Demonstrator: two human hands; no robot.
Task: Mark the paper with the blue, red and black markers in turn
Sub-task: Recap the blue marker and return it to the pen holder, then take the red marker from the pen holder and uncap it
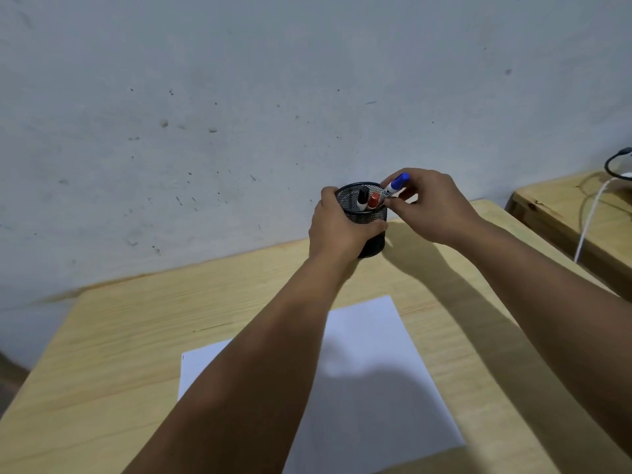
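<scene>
Wooden desk (136, 336), centre frame: your left hand (337, 230) grips the mesh cup (366, 217); your right hand (432, 208) pinches the blue marker (395, 186). Lift it straight up, clearing the rim.

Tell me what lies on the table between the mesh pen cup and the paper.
Head view: bare wood between the mesh pen cup and the paper; only the forearms pass above it.

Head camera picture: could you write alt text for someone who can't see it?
A person's right hand grips a blue marker at the rim of a black mesh pen cup, which the left hand steadies. Red and black markers stand inside; white paper lies nearer on the wooden table.
</scene>
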